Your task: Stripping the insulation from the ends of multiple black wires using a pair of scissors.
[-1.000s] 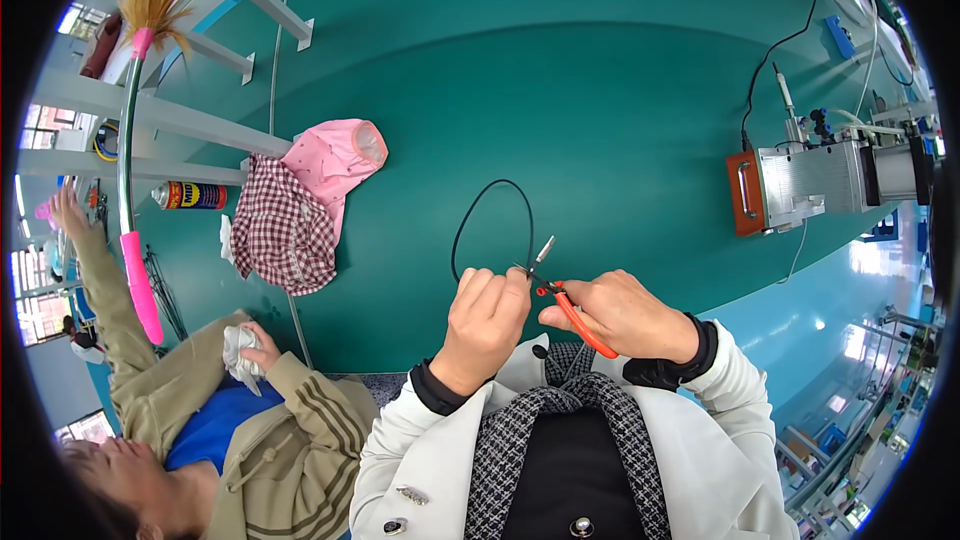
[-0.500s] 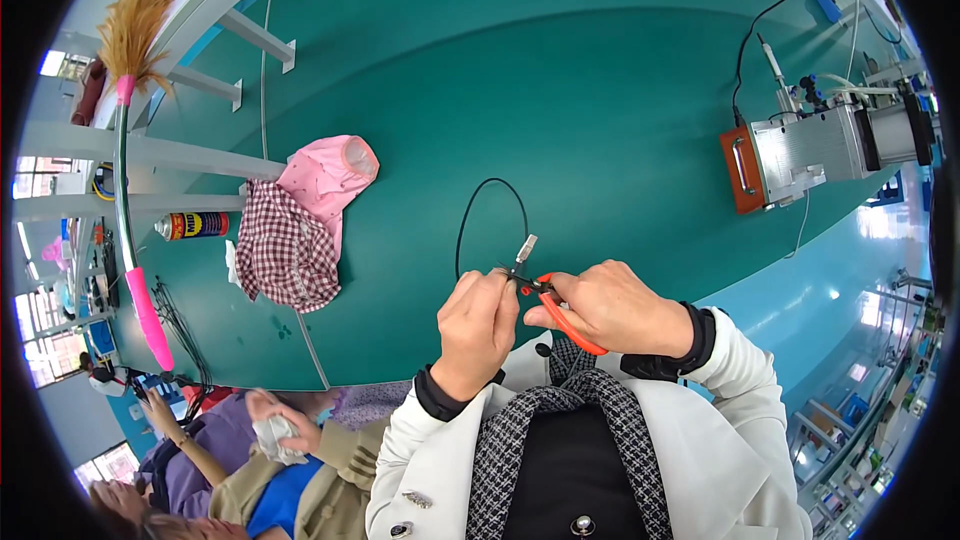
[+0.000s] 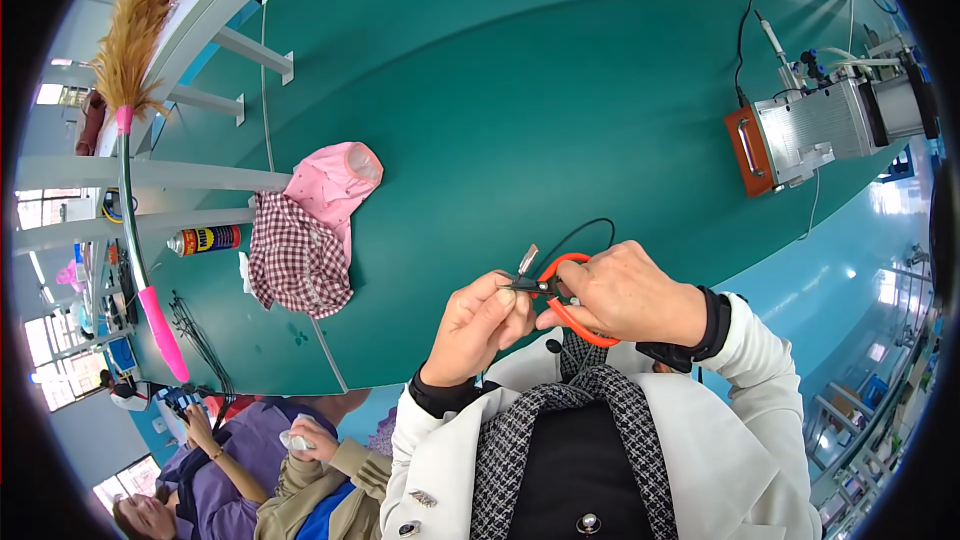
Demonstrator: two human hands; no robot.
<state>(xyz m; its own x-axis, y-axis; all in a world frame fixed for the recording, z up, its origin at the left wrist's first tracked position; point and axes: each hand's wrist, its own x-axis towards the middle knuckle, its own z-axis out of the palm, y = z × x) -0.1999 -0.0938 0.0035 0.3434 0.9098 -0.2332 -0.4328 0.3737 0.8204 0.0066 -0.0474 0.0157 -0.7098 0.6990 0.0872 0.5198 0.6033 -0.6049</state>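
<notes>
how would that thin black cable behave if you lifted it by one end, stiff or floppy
Probably floppy: the thin black cable lies in a loose curved loop on the teal table. Likely light, since the left hand pinches it with fingertips alone. It looks easy to cut with the orange-handled scissors in the right hand.

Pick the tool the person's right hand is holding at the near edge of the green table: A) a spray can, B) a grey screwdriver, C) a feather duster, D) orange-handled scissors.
D: the right hand grips orange-handled scissors, their blades meeting the black cable pinched by the left hand.
</notes>
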